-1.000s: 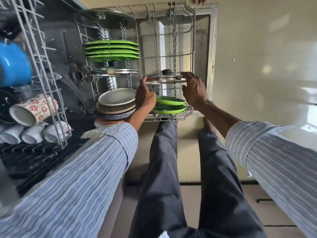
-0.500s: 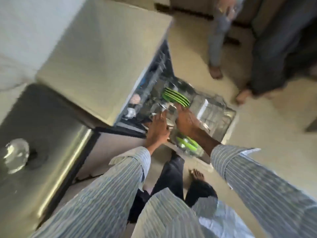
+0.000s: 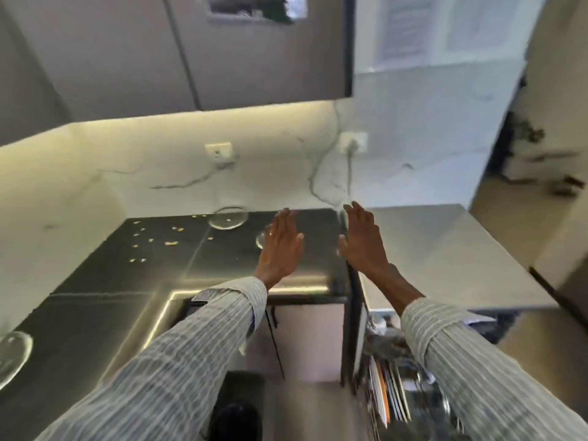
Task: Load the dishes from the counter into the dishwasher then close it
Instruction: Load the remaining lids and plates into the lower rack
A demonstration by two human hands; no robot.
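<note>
The job looked partly done. The dishwasher (image 3: 410, 377) stood open below the right end of the dark desk (image 3: 178, 275), its rack already holding plates on edge, though blur hid the detail. Dishes were left on the desk: a glass lid (image 3: 227, 218) lay at the back near the marble wall, a second glass piece (image 3: 262, 240) showed partly behind the left hand (image 3: 280, 246), and another glass lid (image 3: 12, 353) sat at the desk's near left edge. Both hands hovered above the desk's right end, the right hand (image 3: 362, 243) over the seam with the lighter surface; the fingers of both were straight, spread and holding nothing. Yellowish crumbs (image 3: 152, 240) dotted the desk left of the back lid. Nothing seemed to block the reach. Closing the dishwasher remained to do.
</note>
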